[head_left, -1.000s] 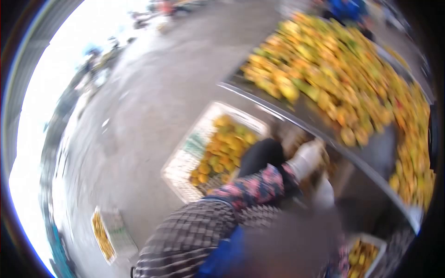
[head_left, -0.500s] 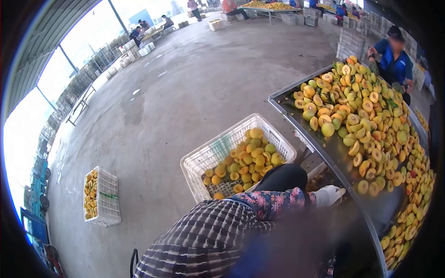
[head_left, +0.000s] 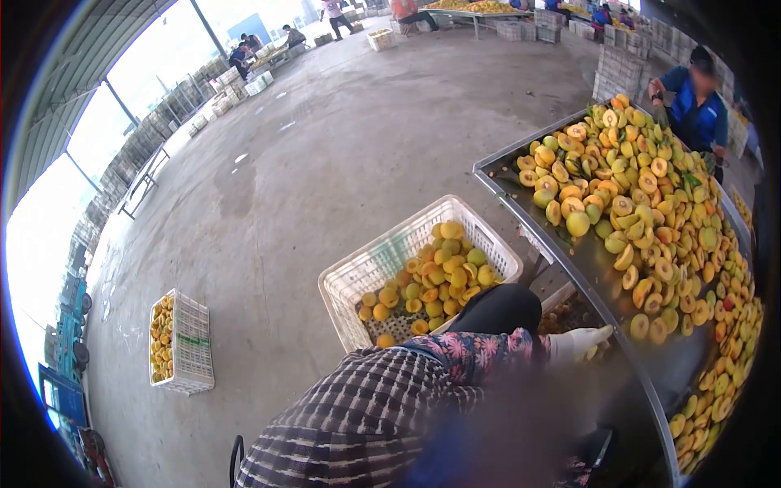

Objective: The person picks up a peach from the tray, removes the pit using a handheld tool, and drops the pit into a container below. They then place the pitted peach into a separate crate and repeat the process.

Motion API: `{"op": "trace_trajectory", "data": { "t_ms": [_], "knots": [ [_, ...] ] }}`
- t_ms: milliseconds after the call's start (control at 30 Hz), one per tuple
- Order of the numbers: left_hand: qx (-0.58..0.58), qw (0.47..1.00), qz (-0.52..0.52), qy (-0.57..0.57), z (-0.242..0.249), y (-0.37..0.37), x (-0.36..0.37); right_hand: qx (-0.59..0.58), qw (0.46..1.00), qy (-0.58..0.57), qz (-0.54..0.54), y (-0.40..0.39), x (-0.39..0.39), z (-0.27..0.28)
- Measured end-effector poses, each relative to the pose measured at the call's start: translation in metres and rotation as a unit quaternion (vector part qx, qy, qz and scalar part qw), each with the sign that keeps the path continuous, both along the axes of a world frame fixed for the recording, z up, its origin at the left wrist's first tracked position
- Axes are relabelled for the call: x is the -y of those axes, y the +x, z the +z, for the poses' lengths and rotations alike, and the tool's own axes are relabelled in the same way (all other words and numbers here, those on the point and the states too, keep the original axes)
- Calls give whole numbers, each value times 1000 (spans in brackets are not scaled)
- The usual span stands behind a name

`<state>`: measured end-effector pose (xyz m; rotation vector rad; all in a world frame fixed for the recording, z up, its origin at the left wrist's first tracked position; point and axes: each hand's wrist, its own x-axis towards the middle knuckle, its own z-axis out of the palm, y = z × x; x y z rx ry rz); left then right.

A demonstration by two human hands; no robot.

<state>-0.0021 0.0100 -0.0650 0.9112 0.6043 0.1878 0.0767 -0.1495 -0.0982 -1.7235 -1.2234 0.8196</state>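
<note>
In the head view, your gloved left hand [head_left: 576,345] is sitting beside the near rim of the metal bench [head_left: 682,359], its fingers pointing towards 2 o'clock. The fingertips are overlapping the rim from this angle, so you aren't getting a sure sign of whether they are touching it. A pale yellow piece [head_left: 592,352] is showing just under the fingers; whether your grip is clamping it or standing apart from it, you cannot tell here. Your right hand isn't showing.

The relation that is mattering most is hand to rim: the nearest halved fruit [head_left: 639,328] is lying on the bench at about 3 o'clock from your left hand, just across that rim, which is running from 10 to 5 o'clock. Being round, it is showing no clear long axis. Of your two hands, the left is the only one visibly near it.

At 11 o'clock, close by your wrist, a brown heap [head_left: 560,315] is lying below the bench. At 10 o'clock, past your knee [head_left: 506,307], a white crate [head_left: 342,294] is holding more fruit [head_left: 439,272]. A smaller-looking crate [head_left: 194,346] is standing well apart at 9 o'clock. A co-worker [head_left: 687,110] is sitting across the bench at 1 o'clock.
</note>
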Motion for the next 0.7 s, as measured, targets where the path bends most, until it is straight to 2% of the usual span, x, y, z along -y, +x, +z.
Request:
{"op": "trace_trajectory", "data": {
  "t_ms": [33, 67, 167, 200, 300, 333, 433, 500, 600, 633, 700],
  "knots": [
    [-30, 998, -49, -36, 2, -2, -7, 71, 997, -24, 17, -2, 0, 17],
    [-25, 997, -48, -52, 1, -2, -9, 129, 992, -10, 5, -7, -1, 25],
    [-77, 990, 29, 117, 7, 0, 3, 205, 974, -94, -15, -8, 0, 3],
    [-94, 986, 51, 130, 4, 0, 5, 175, 984, -32, -4, -11, -2, 2],
    [-94, 986, 52, 130, 30, -15, 12, -106, 994, -28, -17, -34, -6, 38],
    [-91, 986, 56, 126, 32, -17, 13, -32, 999, 29, 16, -26, -6, 18],
    [-67, 990, 53, 110, 26, -15, 14, -2, 997, 56, 48, -9, 2, -2],
    [-33, 994, 32, 98, 9, -4, 8, 68, 996, 22, 58, 1, 3, 3],
    [-48, 994, -23, 92, -1, 0, -1, 194, 979, -22, 53, 7, 5, 0],
    [-52, 990, -12, 131, -7, 1, 0, 239, 969, -36, 47, 7, 6, -1],
    [-62, 983, 12, 172, -11, 0, 3, 133, 987, -81, 39, -1, 3, 6]
  ]
}}
